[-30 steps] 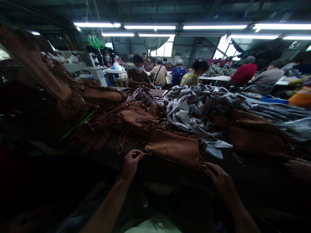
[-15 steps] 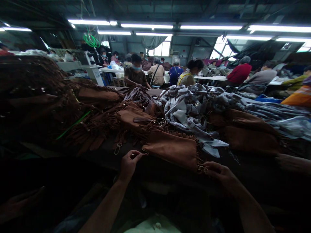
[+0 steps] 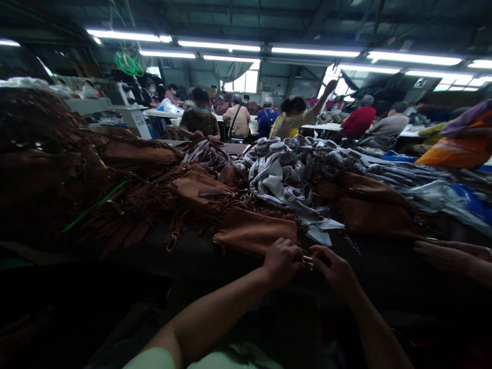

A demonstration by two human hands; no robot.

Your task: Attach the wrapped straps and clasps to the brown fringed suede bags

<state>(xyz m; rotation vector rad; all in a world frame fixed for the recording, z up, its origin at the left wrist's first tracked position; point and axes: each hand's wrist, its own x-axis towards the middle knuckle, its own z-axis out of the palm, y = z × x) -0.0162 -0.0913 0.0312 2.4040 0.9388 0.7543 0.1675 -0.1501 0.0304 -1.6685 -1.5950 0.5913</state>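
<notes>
A flat brown fringed bag (image 3: 255,230) lies in front of me, its front edge toward my body. At its near right corner sits a small shiny gold-toned metal clasp (image 3: 307,262). My left hand (image 3: 283,262) reaches across the bag's right end, its fingers closed at the clasp. From the other side my right hand (image 3: 333,265) pinches the same clasp between thumb and fingers. The fingertips partly hide the clasp, so its exact shape is unclear. Another brown bag (image 3: 200,187) with metal hooks lies just behind.
Grey plastic-wrapped straps (image 3: 284,169) are heaped behind the bag. Brown fringed bags (image 3: 42,148) pile up at left, near a green strip (image 3: 94,205). A loose metal hook (image 3: 172,242) lies left. At right, a co-worker's hand (image 3: 446,256) touches more brown bags (image 3: 374,215).
My left hand has left the bag's left corner and moved right to the clasp beside my right hand. The view has shifted slightly. A person in the background has raised an arm.
</notes>
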